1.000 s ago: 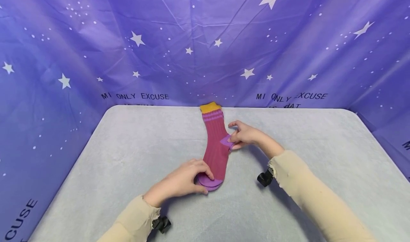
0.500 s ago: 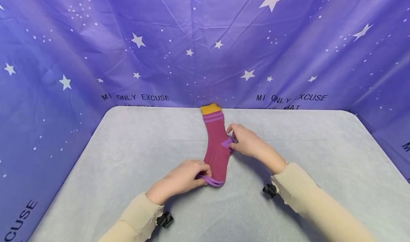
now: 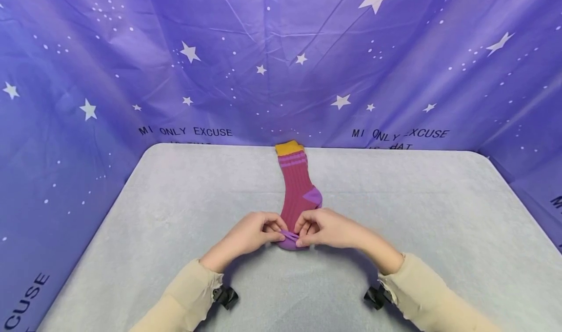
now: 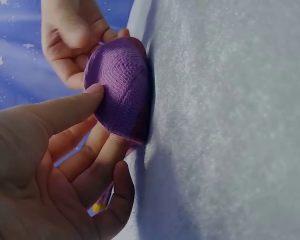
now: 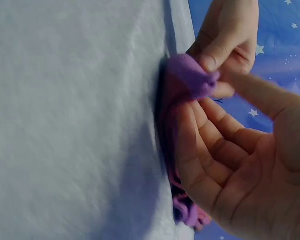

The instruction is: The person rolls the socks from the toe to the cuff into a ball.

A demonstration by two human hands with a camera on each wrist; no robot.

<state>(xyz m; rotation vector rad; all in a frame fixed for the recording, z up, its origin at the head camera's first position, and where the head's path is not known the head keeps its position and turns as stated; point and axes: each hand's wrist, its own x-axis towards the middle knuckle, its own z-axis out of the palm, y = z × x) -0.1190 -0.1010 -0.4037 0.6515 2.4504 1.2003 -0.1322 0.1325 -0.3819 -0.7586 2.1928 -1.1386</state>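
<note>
Your left hand (image 4: 65, 167) pinches the purple knit sock toe (image 4: 124, 82), thumb on its outer face and fingers beneath. Your right hand (image 4: 72, 42) grips the far edge, its fingertips partly hidden by the fabric. A small yellow patch (image 4: 99, 206) shows behind your left fingers. The pale grey table surface (image 4: 235, 120) fills the right side; a blue star-printed backdrop (image 4: 15, 65) stands at upper left.

Forearms (image 3: 386, 256) angled inward, left hand (image 3: 252, 233) and right hand (image 3: 331, 228) near each other, both pinching
</note>
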